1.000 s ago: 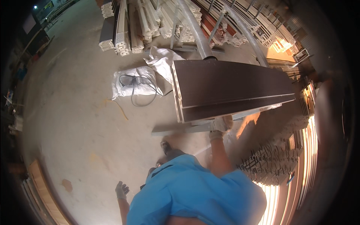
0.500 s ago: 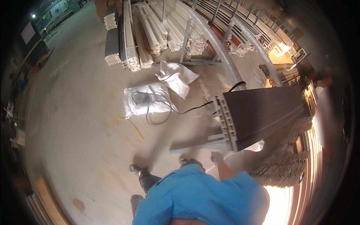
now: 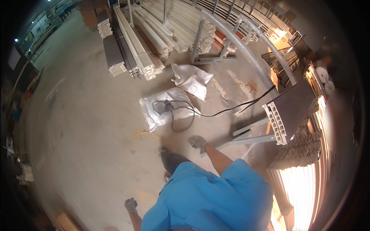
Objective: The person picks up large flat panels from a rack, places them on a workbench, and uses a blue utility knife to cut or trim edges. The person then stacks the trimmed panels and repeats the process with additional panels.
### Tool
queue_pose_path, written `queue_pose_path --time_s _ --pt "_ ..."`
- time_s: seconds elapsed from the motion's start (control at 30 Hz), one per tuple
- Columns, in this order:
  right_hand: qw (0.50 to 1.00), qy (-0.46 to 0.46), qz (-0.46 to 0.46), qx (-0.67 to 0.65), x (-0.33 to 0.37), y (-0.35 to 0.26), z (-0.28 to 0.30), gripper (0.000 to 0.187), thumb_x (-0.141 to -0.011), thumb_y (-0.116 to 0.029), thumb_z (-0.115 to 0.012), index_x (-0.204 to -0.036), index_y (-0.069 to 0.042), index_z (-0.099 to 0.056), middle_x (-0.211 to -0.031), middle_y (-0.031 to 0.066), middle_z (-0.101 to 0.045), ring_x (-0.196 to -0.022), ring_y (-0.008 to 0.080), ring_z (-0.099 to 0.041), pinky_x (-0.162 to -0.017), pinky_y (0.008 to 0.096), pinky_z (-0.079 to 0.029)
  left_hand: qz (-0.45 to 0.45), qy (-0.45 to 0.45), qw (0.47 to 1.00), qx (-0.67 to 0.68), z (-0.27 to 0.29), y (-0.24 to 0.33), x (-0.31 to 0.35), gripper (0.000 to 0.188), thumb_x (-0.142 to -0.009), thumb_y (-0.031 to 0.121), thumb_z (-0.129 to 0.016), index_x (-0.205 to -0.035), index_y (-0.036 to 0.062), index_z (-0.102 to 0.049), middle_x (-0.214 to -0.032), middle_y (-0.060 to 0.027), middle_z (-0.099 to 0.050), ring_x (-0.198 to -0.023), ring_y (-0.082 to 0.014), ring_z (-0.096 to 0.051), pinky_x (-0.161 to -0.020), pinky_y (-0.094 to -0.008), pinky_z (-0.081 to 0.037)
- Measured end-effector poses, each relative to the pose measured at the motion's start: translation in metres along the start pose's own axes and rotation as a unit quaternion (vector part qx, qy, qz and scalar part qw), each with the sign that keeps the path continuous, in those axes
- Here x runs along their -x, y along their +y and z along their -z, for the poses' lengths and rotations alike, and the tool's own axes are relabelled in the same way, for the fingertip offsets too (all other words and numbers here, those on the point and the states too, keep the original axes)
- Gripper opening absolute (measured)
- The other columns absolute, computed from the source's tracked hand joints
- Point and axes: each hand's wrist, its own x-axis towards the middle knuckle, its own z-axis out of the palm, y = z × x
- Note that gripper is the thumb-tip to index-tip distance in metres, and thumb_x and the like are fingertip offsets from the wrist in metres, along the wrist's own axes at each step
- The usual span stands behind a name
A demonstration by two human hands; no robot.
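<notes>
Sack [image 3: 160,118] under black cable [image 3: 168,106] lies ahead of our empty right hand [image 3: 197,142]; our left hand [image 3: 131,205] hangs empty, both grips' closure unclear. We seem mid-stride; grasping calls for reaching forward.

gray floor [image 3: 88,127] I'm standing on, two white sacks [image 3: 192,81] (kinda rumpled), yellowish strip [image 3: 150,133] near one, metal stand [image 3: 256,139] with dark panels [image 3: 296,103] on top
</notes>
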Motion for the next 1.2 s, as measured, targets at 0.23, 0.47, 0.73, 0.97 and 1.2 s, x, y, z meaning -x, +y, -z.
queue_pose_path --time_s 0.23,0.47,0.73,0.97,1.2 --pt "0.983 0.005 -0.134 0.125 -0.095 -0.041 -0.028 0.035 -0.095 -0.039 -0.058 -0.085 -0.005 -0.065 -0.07 0.0048 -0.062 -0.058 0.0172 -0.057 -0.057 0.0379 -0.051 -0.004 -0.007 0.999 0.033 -0.036 0.135 -0.104 0.039 -0.093 0.02 -0.065 -0.13 0.0099 -0.055 -0.102 -0.009 -0.063 -0.076 -0.0232 -0.065 -0.061 -0.0365 -0.054" --pt "0.978 0.001 -0.003 0.208 -0.237 -0.19 -0.073 0.037 -0.092 -0.04 -0.06 -0.091 -0.004 -0.067 -0.074 0.0062 -0.065 -0.063 0.0179 -0.062 -0.059 0.034 -0.051 0.032 0.032 0.997 0.06 -0.035 0.187 -0.174 0.031 -0.096 0.026 -0.06 -0.12 0.0061 -0.058 -0.092 -0.0117 -0.064 -0.077 -0.0263 -0.065 -0.061 -0.0498 -0.052" --pt "0.993 0.06 0.104 -0.006 -0.328 -0.415 -0.156 0.033 -0.09 -0.037 -0.067 -0.102 -0.007 -0.07 -0.083 0.0061 -0.069 -0.074 0.0163 -0.065 -0.072 0.0339 -0.051 0.088 0.025 0.993 0.081 -0.034 0.307 -0.284 0.028 -0.096 0.025 -0.06 -0.116 0.0061 -0.059 -0.09 -0.0113 -0.063 -0.075 -0.0259 -0.064 -0.059 -0.048 -0.052" --pt "0.93 0.011 0.162 0.33 -0.362 -0.44 -0.224 0.031 -0.089 -0.035 -0.064 -0.092 -0.005 -0.069 -0.083 0.0097 -0.07 -0.076 0.0229 -0.067 -0.073 0.0358 -0.052 0.097 -0.02 0.993 0.069 0.038 0.448 -0.447 0.025 -0.095 0.025 -0.06 -0.112 0.0061 -0.06 -0.088 -0.011 -0.063 -0.073 -0.0256 -0.064 -0.058 -0.0465 -0.052" --pt "0.985 0.02 -0.172 0.021 -0.374 -0.467 -0.306 0.025 -0.092 -0.031 -0.065 -0.091 -0.006 -0.068 -0.075 0.0036 -0.062 -0.063 0.0163 -0.06 -0.058 0.0315 -0.05 -0.052 -0.104 0.993 -0.02 0.016 0.726 -0.604 0.018 -0.096 0.025 -0.061 -0.108 0.0122 -0.06 -0.08 -0.0058 -0.063 -0.066 -0.0223 -0.063 -0.06 -0.0371 -0.053"
